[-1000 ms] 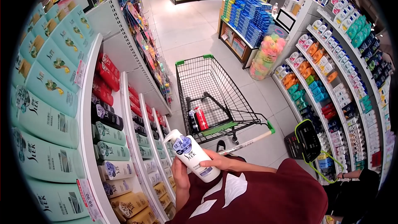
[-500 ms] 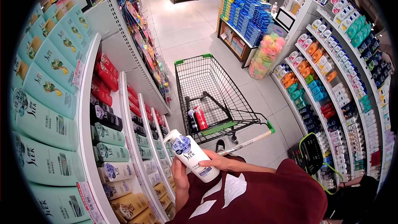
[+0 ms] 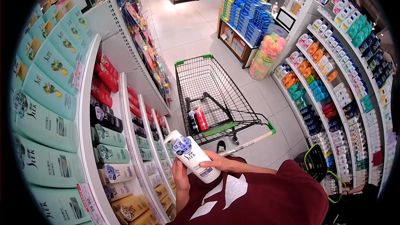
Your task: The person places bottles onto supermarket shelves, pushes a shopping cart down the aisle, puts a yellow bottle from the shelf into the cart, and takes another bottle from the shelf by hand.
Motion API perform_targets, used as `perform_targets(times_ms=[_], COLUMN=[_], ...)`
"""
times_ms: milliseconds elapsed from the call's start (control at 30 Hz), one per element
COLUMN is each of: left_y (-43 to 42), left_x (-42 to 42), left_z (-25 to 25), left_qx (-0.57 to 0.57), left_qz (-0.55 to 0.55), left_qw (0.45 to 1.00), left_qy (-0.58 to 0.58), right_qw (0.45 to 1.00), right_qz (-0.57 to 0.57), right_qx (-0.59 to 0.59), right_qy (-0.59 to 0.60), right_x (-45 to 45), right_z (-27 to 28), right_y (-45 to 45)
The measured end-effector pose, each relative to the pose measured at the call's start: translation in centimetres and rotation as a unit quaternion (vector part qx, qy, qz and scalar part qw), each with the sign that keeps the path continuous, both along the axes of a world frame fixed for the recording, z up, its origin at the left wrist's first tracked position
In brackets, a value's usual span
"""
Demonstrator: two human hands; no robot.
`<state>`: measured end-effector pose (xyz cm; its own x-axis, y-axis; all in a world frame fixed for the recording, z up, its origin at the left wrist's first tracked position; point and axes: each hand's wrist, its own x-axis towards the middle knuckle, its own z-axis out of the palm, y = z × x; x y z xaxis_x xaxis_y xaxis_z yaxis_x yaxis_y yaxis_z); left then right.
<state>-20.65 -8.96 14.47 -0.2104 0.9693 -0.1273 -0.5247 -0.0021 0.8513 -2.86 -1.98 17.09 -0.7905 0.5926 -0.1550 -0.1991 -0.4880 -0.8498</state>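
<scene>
So the white pump bottle (image 3: 193, 159) is up in front of the maroon shirt (image 3: 275, 196), gripped by both hands: left hand (image 3: 180, 177) cupped round one side, right hand (image 3: 218, 162) on the other, thumb over the front. Looks like stiff, smooth plastic, probably hefty if full, a bit slippery, not fragile. I'd hold the body, not the pump head (image 3: 171, 136). Front reads SLEK; the purple sticker (image 3: 182, 145) seems to say "30", rest's too small. SLEK's on the green bottles (image 3: 48, 121) too, and a price tag (image 3: 87, 200) looks like 59.90.
</scene>
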Motion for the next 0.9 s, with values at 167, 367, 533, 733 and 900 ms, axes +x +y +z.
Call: perform_targets(times_ms=[167,367,533,733,900], left_y=[-0.24,-0.56,-0.59,-0.76,-0.65], left_x=[0.04,0.19,0.34,0.34,0.31], left_z=[-0.03,-0.34,0.28,-0.02,-0.08], left_qx=[-0.014,-0.028,-0.021,-0.024,-0.016], left_qz=[0.003,0.014,0.014,0.015,0.008], left_qw=[1.0,1.0,1.0,1.0,1.0], left_qy=[0.0,-0.002,-0.004,-0.005,-0.002], right_qw=[1.0,1.0,1.0,1.0,1.0], right_qz=[-0.003,-0.002,-0.002,0.0,0.001], right_qx=[0.003,0.006,0.005,-0.001,0.0], right_qy=[-0.001,-0.003,0.001,0.005,0.007], right_x=[0.09,0.18,0.16,0.18,0.26], right_z=[-0.12,-0.21,-0.09,-0.26,-0.07], right_y=[-0.17,-0.3,-0.35,-0.36,-0.31])
